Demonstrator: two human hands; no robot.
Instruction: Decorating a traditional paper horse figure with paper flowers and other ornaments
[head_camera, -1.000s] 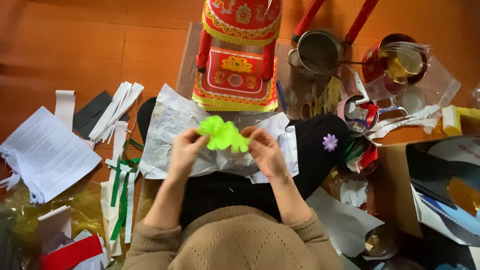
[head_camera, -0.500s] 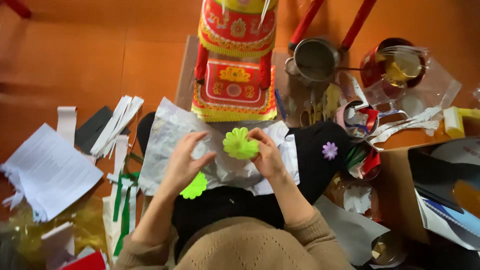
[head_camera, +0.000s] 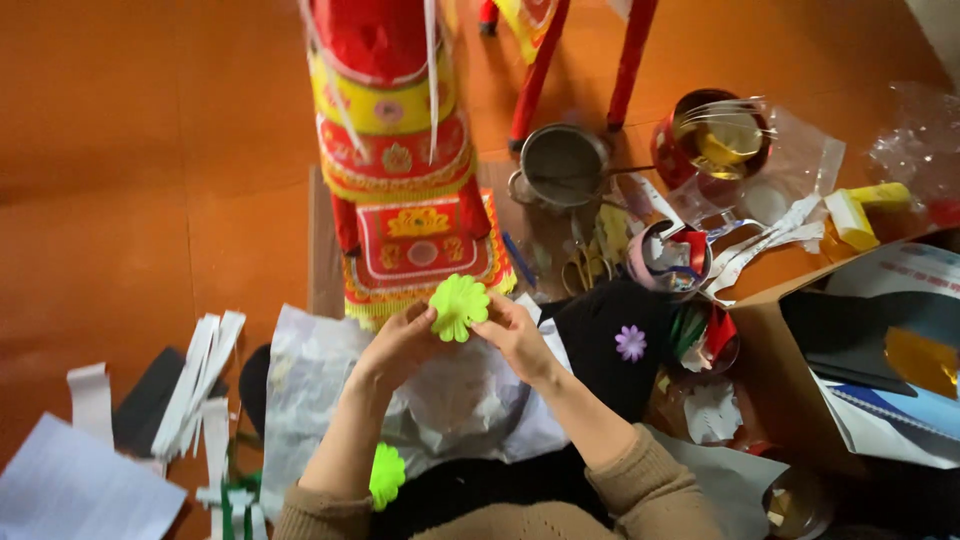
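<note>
- Both hands meet over the lap in the head view: the left hand (head_camera: 400, 345) and the right hand (head_camera: 512, 335) pinch a green paper flower (head_camera: 459, 306) between their fingers, one on each side.
- The flower sits just in front of a red and yellow paper tower (head_camera: 400, 170) on the orange floor (head_camera: 150, 180).
- Another green flower (head_camera: 386, 475) lies by the left arm.
- A small purple flower (head_camera: 630, 343) rests on black cloth to the right.
- White paper strips (head_camera: 205, 375) lie to the left.
</note>
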